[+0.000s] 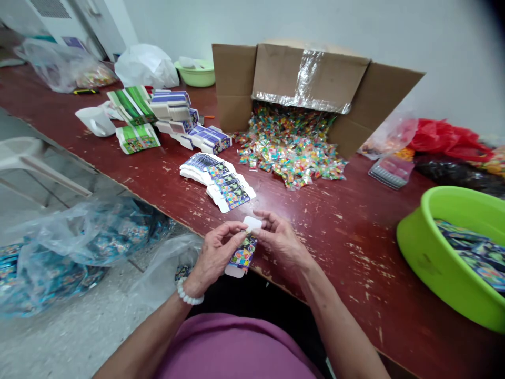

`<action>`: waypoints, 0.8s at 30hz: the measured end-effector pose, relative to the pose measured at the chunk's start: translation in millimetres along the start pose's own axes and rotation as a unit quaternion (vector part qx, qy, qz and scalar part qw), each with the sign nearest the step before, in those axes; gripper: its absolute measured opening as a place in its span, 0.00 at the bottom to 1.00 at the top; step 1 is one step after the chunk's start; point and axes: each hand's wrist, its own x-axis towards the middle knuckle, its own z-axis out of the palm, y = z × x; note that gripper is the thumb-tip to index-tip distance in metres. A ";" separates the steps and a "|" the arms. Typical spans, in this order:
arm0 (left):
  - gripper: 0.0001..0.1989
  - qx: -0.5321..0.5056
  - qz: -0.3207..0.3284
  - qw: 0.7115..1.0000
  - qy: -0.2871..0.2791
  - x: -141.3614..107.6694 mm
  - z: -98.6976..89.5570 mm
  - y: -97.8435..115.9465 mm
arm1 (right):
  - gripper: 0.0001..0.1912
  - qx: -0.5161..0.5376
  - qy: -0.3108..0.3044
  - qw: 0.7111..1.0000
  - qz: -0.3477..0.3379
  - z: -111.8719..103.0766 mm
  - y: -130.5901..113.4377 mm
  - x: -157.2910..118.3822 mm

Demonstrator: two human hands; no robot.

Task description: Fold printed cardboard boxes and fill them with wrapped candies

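At the table's front edge I hold a small printed candy box (243,253) with white end flaps. My left hand (216,250) is closed on its left side, thumb and fingertips near the upper end. My right hand (281,237) pinches the white flap at the top from the right. Whether anything small sits between the fingertips is hard to make out. Just beyond my hands lies a fanned stack of flattened candy boxes (221,179) with the same dark print. Farther back, wrapped candies (294,158) spill out of a cardboard carton (307,73).
A green tub (414,231) holding dark printed packets stands at the right. Bundled purple cartons (211,138), green cartons (138,138) and a white mug (96,122) are at the back left. Plastic bags of blue packets (79,252) lie on the floor; a red bag (445,139) sits back right.
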 end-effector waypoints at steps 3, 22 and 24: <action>0.23 -0.084 -0.032 0.996 0.007 -0.5 1.0 2.9 | 0.10 -0.107 -0.002 0.992 -0.060 1.4 -1.8 -0.8; 0.34 -0.094 -0.179 0.976 -0.080 2.0 14.0 -9.1 | 0.16 -0.054 -0.001 0.998 0.029 10.8 -5.9 6.3; 0.35 -0.073 -0.163 0.980 -0.083 2.4 12.2 -10.3 | 0.16 -0.071 0.024 0.997 0.013 10.8 -4.6 6.7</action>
